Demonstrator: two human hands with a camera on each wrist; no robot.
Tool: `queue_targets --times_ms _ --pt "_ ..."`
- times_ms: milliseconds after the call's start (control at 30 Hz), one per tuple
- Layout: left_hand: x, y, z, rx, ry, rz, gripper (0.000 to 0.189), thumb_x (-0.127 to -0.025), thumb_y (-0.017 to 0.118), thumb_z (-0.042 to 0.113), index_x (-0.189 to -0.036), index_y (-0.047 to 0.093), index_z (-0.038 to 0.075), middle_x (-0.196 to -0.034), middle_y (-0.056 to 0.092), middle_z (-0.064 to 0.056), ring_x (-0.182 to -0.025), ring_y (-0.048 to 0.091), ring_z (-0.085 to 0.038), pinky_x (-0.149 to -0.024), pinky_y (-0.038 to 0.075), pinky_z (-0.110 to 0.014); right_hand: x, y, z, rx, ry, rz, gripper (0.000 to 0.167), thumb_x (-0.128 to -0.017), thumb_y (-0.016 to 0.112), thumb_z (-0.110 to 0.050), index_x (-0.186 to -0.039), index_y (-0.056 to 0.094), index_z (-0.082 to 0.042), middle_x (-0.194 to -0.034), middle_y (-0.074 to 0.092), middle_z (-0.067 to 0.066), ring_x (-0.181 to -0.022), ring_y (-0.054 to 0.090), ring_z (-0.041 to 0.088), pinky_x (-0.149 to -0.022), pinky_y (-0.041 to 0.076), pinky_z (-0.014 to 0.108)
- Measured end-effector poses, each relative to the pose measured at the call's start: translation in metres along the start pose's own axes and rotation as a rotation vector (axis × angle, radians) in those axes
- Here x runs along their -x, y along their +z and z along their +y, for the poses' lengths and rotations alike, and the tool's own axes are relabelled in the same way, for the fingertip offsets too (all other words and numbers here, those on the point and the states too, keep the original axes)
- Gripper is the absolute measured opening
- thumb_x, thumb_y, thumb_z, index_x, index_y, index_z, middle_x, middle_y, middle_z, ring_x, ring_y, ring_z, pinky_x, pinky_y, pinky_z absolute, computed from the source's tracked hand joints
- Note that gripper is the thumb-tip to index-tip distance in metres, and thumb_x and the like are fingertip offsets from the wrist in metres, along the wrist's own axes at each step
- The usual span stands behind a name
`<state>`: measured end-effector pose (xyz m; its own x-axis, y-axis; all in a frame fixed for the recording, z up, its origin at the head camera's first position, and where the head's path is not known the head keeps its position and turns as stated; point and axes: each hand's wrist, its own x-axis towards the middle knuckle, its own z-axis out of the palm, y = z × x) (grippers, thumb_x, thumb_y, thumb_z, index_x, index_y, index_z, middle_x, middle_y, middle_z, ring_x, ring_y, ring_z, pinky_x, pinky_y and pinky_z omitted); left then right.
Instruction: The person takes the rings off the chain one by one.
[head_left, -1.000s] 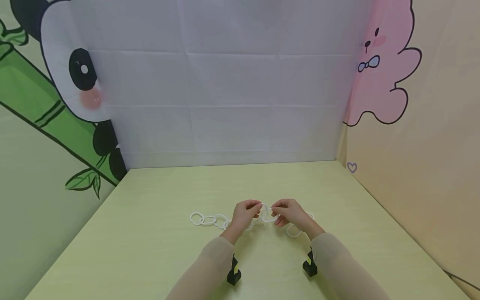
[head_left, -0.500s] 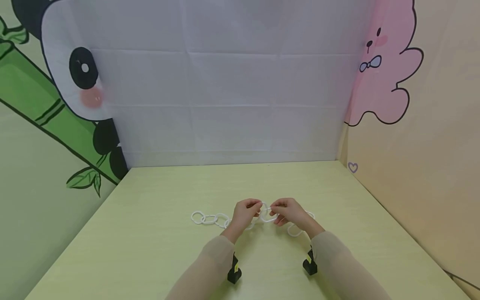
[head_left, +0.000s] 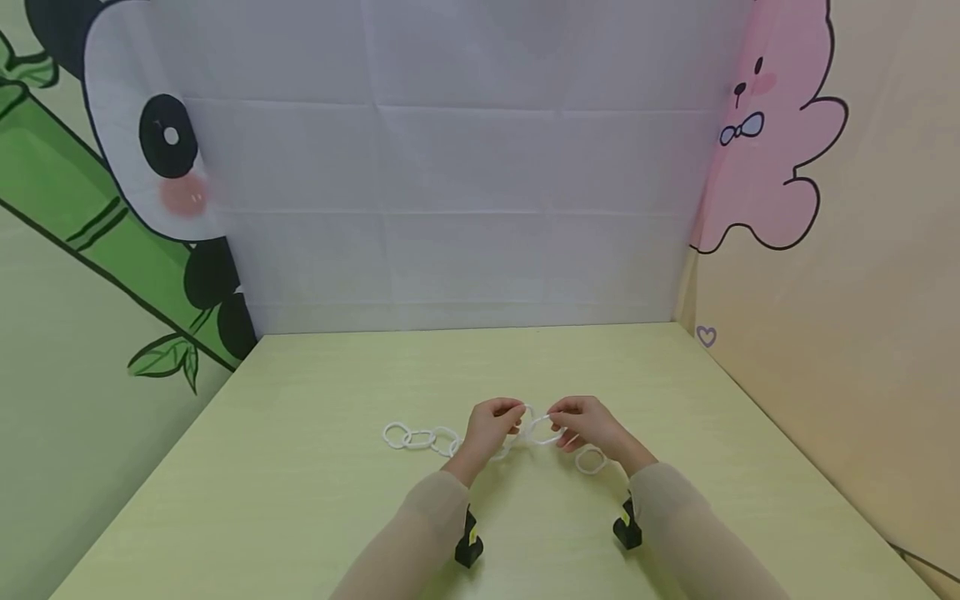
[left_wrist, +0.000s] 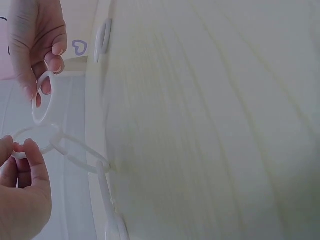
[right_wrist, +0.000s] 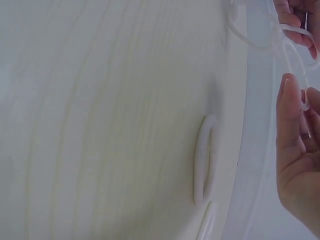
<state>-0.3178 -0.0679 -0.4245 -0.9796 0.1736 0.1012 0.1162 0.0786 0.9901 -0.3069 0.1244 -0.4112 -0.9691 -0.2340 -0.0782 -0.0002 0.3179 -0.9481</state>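
My left hand (head_left: 491, 429) pinches a white plastic ring (left_wrist: 37, 127) at the right end of a chain of linked white rings (head_left: 418, 438). Part of that chain is hidden behind the left wrist; its far end lies on the table. In my right hand (head_left: 588, 425), thumb and fingers pinch a separate-looking white ring (left_wrist: 45, 107), raised close beside the left hand's ring. The two rings overlap in the head view, and I cannot tell whether they are linked. Below the right hand, a loose white ring (head_left: 591, 460) lies on the table.
Another white ring (right_wrist: 206, 222) lies near the loose one, seen partly in the right wrist view. The pale wood-grain table (head_left: 337, 517) runs back to a white cloth wall (head_left: 465, 208). Printed side walls stand left and right.
My right hand has shifted slightly right with its ring. It now covers the ring that showed behind its wrist. The left hand has barely moved.
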Motion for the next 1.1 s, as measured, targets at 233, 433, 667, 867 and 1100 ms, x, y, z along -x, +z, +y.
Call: queue_targets --times_ms 233,433,667,867,1100 --pt "0.0 0.0 0.001 0.001 -0.005 0.004 0.02 -0.089 0.062 0.013 -0.099 0.066 -0.003 -0.082 0.062 -0.007 -0.072 0.058 -0.014 -0.066 0.053 -0.026 0.0 -0.005 0.004 0.004 0.01 0.013 0.028 -0.093 0.055 -0.012 -0.11 0.056 0.011 -0.087 0.059 0.021 -0.063 0.062 0.021 -0.058 0.055 0.034" --pt "0.001 0.002 0.001 0.0 -0.003 0.002 0.02 -0.089 0.062 0.014 -0.1 0.066 -0.003 -0.09 0.062 -0.019 -0.072 0.059 -0.015 -0.066 0.053 -0.026 0.001 -0.009 0.006 0.011 0.029 0.029 0.025 -0.093 0.054 -0.008 -0.109 0.057 0.011 -0.085 0.059 0.018 -0.065 0.062 0.024 -0.057 0.055 0.034" --pt "0.002 0.002 0.002 0.0 -0.015 0.01 0.019 -0.089 0.062 0.013 -0.099 0.066 -0.003 -0.089 0.063 -0.018 -0.07 0.057 -0.013 -0.066 0.053 -0.026 0.005 -0.012 0.007 0.032 0.03 0.043 0.024 -0.092 0.053 -0.007 -0.109 0.057 0.01 -0.085 0.059 0.015 -0.067 0.061 0.025 -0.056 0.054 0.034" --pt "0.004 0.002 0.003 -0.001 -0.014 0.008 0.019 -0.089 0.062 0.012 -0.099 0.066 -0.004 -0.086 0.063 -0.014 -0.069 0.057 -0.012 -0.066 0.053 -0.026 0.005 -0.015 0.011 0.027 0.047 0.065 0.024 -0.091 0.054 -0.006 -0.109 0.058 0.009 -0.085 0.06 0.016 -0.065 0.061 0.022 -0.055 0.054 0.032" --pt "0.005 0.002 0.006 -0.002 -0.02 0.009 0.019 -0.089 0.061 0.012 -0.099 0.066 -0.004 -0.083 0.062 -0.01 -0.069 0.057 -0.012 -0.066 0.053 -0.026 0.004 -0.016 0.014 0.025 0.065 0.082 0.022 -0.091 0.054 -0.005 -0.108 0.059 0.009 -0.084 0.06 0.016 -0.061 0.059 0.018 -0.053 0.053 0.031"
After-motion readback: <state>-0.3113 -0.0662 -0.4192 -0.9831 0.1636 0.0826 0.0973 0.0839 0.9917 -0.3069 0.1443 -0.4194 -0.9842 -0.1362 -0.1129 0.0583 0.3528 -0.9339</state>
